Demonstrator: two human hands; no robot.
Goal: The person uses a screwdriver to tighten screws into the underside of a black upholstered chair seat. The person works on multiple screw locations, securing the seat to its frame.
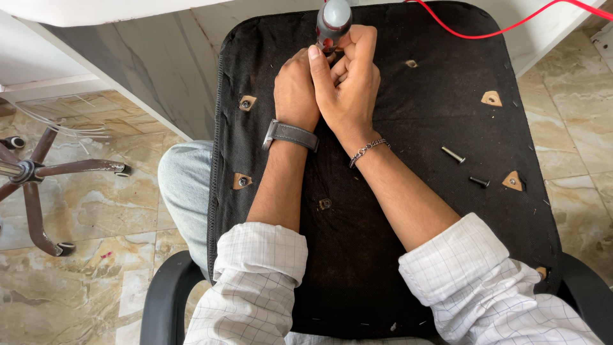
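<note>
Seat panel on lap, both hands on screwdriver

Seat panel (396, 211), black fabric underside up, lies across the person's lap and fills most of the view. It leans toward a white marble-look desk (147, 70) at the top. Armrests of the chair the person sits in show at bottom left (163, 300) and bottom right (587, 287). Floor is beige marble tile (83, 204). A five-star chair base (32, 172) with casters stands on the floor at far left, well apart from the panel.

Red cable (485, 33) loops over the panel's top right corner.

Left hand (295, 89) is curled shut around the screwdriver shaft; grey watch strap (290, 134) on that wrist. Right hand (348, 80) wraps over the left, fingers closed, also gripping the tool; thin chain bracelet (367, 151) on that wrist. Both sleeves are white check, rolled back.

Screwdriver (332, 22), red-black handle with a grey cap, stands roughly upright above the clasped hands near the panel's top centre. Tip is hidden behind the fingers; can't tell what it sits on.

Cutouts in the fabric show wood: two on the left each hold a bolt head (246, 103) (242, 181), one low centre (325, 204), one at right (511, 181). Cutout at upper right (491, 98) looks bare.

Two loose bolts lie on the fabric at right: a silver one (453, 154) and a shorter dark one (479, 181), near each other, just beside the right cutout.
</note>
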